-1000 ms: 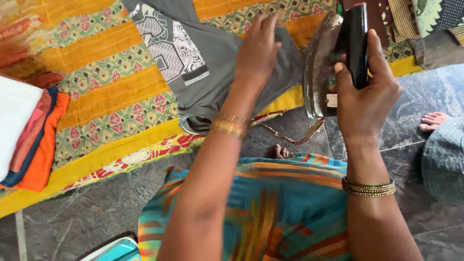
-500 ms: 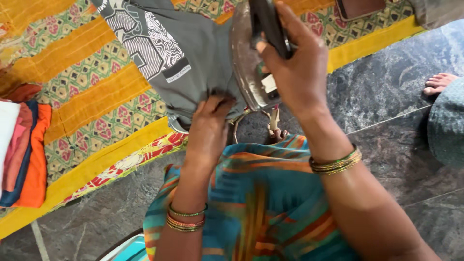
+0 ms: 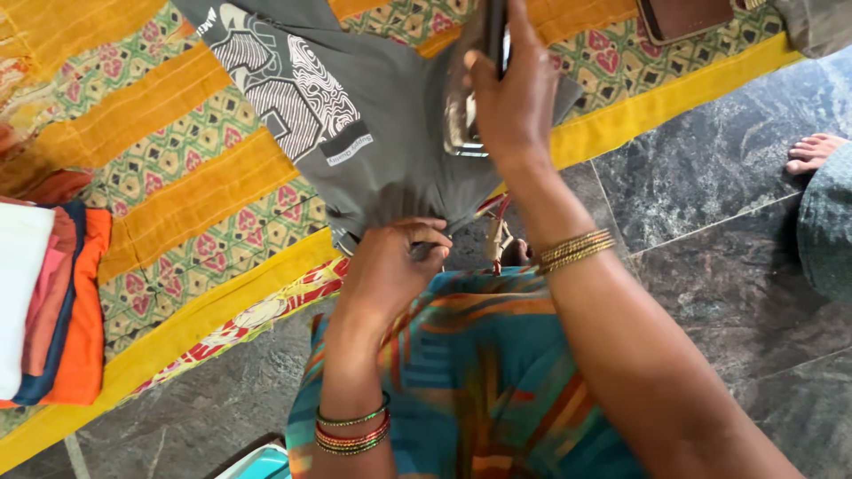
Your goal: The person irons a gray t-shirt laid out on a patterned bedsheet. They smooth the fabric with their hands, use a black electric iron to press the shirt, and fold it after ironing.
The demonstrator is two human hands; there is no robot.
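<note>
Grey T-shirt (image 3: 382, 133) under both grips.

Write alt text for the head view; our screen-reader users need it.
A person's right hand holds a clothes iron on a grey printed T-shirt while the left hand grips its near edge. The shirt lies on a yellow patterned cloth on a stone floor, folded clothes stacked at left.

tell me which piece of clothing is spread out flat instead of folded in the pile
The grey printed t-shirt, spread on the patterned yellow cloth under both hands; the white, pink, blue and orange garments sit folded in a stack at left.
</note>
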